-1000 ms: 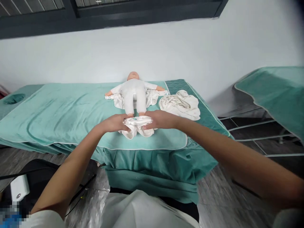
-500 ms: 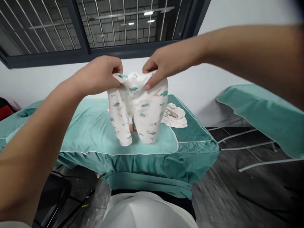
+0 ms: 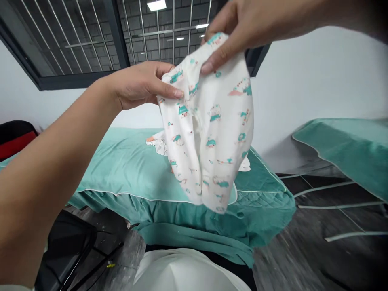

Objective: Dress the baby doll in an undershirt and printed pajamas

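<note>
A small pair of white baby pants point(image 3: 221, 133) with a green and pink print hangs in the air, its two legs pointing down. At the left of the waistband, my left hand point(image 3: 148, 85) pinches the cloth between thumb and fingers. My right hand point(image 3: 230, 34) grips the waistband's other side, higher up and close to the window. Behind the pants, partly hidden, a pale cloth item point(image 3: 160, 142) with an orange bit at its end lies on the green bed. The edge of another white cloth point(image 3: 245, 163) peeks out at the right.
The bed point(image 3: 121, 161) has a green cover with white piping. A barred window point(image 3: 91, 44) is behind it. On the right stands another green-covered surface point(image 3: 348, 149); a black chair point(image 3: 65, 246) is at lower left and a red and black object point(image 3: 18, 139) at far left.
The pants have come closer and up to the right, now tilted, with the right side of the waistband higher. Both hands keep their grip; my right hand has risen. The view has shifted slightly.
</note>
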A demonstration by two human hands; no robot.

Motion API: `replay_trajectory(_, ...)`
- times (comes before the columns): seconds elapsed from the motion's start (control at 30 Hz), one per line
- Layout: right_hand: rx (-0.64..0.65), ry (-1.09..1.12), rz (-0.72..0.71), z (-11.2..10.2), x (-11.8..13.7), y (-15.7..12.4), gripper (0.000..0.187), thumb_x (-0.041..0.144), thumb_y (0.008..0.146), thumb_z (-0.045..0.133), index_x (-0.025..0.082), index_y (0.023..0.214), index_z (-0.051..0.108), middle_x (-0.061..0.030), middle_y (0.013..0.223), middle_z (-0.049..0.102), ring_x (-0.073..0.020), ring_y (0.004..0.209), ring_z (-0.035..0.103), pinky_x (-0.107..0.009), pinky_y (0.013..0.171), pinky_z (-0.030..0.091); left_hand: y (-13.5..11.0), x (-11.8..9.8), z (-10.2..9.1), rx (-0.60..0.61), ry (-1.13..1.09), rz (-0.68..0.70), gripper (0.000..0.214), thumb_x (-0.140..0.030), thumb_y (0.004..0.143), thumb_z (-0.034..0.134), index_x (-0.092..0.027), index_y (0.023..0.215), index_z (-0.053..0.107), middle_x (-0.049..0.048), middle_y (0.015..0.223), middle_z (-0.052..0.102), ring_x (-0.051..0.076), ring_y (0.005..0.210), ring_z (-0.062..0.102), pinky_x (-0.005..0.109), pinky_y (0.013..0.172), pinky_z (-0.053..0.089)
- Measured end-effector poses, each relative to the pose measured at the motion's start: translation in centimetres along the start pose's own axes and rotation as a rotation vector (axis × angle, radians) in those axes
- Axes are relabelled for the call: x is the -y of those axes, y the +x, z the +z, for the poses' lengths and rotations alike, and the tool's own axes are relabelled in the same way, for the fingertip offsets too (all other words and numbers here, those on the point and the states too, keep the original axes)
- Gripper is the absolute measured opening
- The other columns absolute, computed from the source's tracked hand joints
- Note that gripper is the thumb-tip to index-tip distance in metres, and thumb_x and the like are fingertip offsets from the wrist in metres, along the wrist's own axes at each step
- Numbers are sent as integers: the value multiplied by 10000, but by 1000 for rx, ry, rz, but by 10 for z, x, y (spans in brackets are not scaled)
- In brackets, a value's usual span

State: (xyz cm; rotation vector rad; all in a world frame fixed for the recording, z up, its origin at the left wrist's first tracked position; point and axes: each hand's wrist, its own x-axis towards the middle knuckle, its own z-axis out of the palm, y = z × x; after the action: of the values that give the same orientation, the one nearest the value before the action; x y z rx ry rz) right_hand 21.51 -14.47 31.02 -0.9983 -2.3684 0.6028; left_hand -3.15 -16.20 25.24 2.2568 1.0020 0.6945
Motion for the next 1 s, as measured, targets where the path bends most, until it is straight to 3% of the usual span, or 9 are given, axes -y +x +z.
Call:
replay_trajectory(0.1,75,-274,205,0,-25,4,112,219,723,909,180,769,815,-4,786,775,-407,1281,625,-523,1227,440,0,30,-10,47,46,-104,371,-365,778,841,-125,1029,711,99,1018,741,275,1040,684,582,1026,507)
replay_trajectory(0.17,206,-191,342,9,-44,8,45,176,822,807,133,830,799,-1,918,791,-345,1216,672,-515,1153,502,2,54,-14,33,156,-191,341,-399,737,867,-156,913,705,89,917,714,303,1037,666,552,1008,499)
replay_trajectory(0.33,444,113,300,57,-91,29,178,281,883,746,109,920,776,-32,1009,781,-209,1025,734,-352,891,619,13,98,13,-318,85,-135,267,-383,922,695,-128,922,617,69,857,617,282,1084,629,568,1006,444)
replay_trajectory(0.43,337,446,50,96,-110,51,270,432,867,788,166,895,752,-55,950,751,-233,973,726,-415,908,618,16,126,46,-499,-147,-35,377,-518,987,552,-177,1146,575,77,1044,647,286,1149,637,558,1022,475)
replay_trajectory(0.53,133,727,-58,138,-127,76,326,520,862,773,212,876,666,-43,910,713,-269,1003,702,-489,910,605,12,172,81,-618,-312,18,538,-576,886,667,-245,1289,536,93,1281,627,311,1290,581,510,1064,486)
replay_trajectory(0.6,39,836,-59,166,-140,92,368,568,867,742,224,885,612,-43,923,706,-268,1013,689,-498,917,593,6,209,102,-636,-344,-79,619,-494,770,802,-218,1271,564,107,1315,634,323,1268,591,490,1060,497)
replay_trajectory(0.7,-40,911,-23,206,-163,115,367,576,880,697,233,913,573,-42,983,711,-244,1027,683,-461,932,577,-3,259,126,-628,-391,-302,373,-405,829,722,-185,1118,640,106,1173,704,309,1131,656,470,981,534)
replay_trajectory(0.9,-112,545,249,267,-235,150,303,387,850,696,226,1084,590,-95,1232,689,-249,1120,672,-457,1010,524,-9,321,145,-659,-238,-809,213,-218,891,531,-143,1081,595,101,1010,698,268,964,687,399,805,542)
replay_trajectory(1.0,-197,167,290,277,-289,159,444,360,858,674,195,1258,572,-160,1404,608,-315,1317,570,-500,1147,416,-5,338,148,-688,-138,-815,452,-176,829,612,-136,1273,531,187,1233,640,340,1225,598,460,947,522)
